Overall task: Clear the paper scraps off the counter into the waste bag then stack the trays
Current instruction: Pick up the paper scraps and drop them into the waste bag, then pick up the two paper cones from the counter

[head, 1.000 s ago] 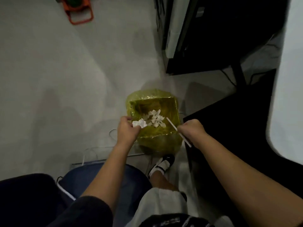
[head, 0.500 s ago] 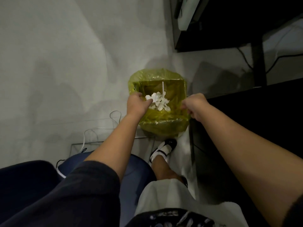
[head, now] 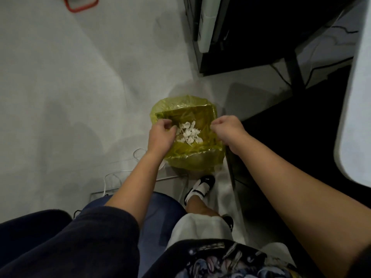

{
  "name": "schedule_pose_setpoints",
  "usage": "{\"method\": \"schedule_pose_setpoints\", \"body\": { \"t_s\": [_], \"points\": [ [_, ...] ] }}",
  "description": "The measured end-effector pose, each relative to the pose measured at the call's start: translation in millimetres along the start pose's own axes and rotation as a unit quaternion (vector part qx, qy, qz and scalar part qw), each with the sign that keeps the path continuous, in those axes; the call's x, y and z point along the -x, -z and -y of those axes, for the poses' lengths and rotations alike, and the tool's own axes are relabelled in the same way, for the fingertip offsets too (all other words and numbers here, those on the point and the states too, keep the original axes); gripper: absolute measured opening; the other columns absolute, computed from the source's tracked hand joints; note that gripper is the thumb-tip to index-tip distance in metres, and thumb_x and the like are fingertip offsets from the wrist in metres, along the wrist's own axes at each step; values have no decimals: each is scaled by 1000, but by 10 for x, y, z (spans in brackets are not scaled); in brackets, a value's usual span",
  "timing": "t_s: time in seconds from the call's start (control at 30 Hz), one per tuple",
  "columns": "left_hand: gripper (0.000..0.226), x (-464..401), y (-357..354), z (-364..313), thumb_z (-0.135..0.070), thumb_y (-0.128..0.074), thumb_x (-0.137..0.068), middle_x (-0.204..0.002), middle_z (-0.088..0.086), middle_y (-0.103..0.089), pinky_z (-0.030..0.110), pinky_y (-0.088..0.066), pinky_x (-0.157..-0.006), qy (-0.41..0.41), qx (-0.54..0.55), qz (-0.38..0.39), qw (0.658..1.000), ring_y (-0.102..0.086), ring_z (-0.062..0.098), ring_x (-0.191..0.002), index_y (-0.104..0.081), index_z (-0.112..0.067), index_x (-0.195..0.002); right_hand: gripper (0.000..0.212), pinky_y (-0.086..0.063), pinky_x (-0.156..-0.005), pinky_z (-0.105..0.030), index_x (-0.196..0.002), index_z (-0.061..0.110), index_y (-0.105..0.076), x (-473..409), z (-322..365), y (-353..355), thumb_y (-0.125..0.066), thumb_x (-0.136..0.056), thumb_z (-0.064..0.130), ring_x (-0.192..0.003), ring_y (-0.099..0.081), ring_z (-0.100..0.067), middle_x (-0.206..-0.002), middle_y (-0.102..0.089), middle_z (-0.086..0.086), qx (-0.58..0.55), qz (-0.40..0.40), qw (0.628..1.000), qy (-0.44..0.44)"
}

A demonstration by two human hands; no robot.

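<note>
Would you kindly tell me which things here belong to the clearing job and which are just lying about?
Job: yellow plastic waste bag; white paper scraps; left hand; right hand.
Lying about: white cable; orange frame; black-and-white shoe.

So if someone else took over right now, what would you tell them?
Left hand: over the bag's left side, fingers curled, nothing seen in it.
Right hand: at the bag's right edge, fingers curled; I can't tell if it pinches the plastic.
Scraps: a white pile lying inside the yellow bag on the floor.
Done: those scraps are binned.
Left: the counter and trays are out of view, so check for leftover scraps, then stack the trays.
</note>
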State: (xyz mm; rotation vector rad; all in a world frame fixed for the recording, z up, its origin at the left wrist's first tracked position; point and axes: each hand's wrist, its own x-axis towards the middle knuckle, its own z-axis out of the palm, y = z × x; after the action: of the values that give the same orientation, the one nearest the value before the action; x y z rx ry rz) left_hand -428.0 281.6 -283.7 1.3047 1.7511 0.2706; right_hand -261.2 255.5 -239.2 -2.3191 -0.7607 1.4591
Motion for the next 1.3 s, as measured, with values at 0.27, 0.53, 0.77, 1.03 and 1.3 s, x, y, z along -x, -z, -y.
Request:
{"method": "schedule_pose_setpoints", "body": {
  "t_s": [0.27,0.53,0.77,1.03,1.3],
  "points": [
    [26,592,141,-337,-19,-57,-91,-103,1,-61,29,-48,-88,-69,42,-18,997,-59,18,-99,-61,-12,-115,25,-50,-77,-33,-115,14,-61,783,37,312,-53,-93,19,-92,-60,-18,-100,-59,1,-39,4,994,101],
    [18,1720,130,-837,-19,-57,-92,-95,-8,-62,8,-44,-67,-211,78,-41,974,-57,-2,-79,-63,-19,-109,31,-47,-95,-31,-122,14,-59,1976,-324,977,-53,-93,20,-105,-60,-16,-116,-63,-1,-124,-41,966,225],
    [17,2681,-231,-1255,-22,-56,-93,-96,-17,-59,2,-41,-65,-329,74,39,941,-54,-9,-85,-60,-27,-109,26,-48,-88,-27,-116,20,-62,2805,-1211,1625,-54,-92,23,-102,-61,-10,-106,-65,7,-233,-159,933,225],
    [17,3422,-999,-1493,-21,-58,-90,-104,-6,-61,16,-48,-79,-432,30,151,889,-57,0,-90,-61,-27,-105,11,-49,-74,-24,-92,29,-65,3358,-2348,2125,-58,-88,21,-84,-65,-11,-93,-68,5,-338,-329,868,154],
    [70,3766,-1736,-1725,-45,-68,-78,-148,0,-23,32,-18,-109,-504,-113,166,840,-16,19,-138,-36,-31,-139,37,-37,-85,-20,-122,14,-59,3433,-3017,2294,-63,-85,19,-102,-53,-13,-120,-56,1,-158,-457,869,107]
  ]
}}
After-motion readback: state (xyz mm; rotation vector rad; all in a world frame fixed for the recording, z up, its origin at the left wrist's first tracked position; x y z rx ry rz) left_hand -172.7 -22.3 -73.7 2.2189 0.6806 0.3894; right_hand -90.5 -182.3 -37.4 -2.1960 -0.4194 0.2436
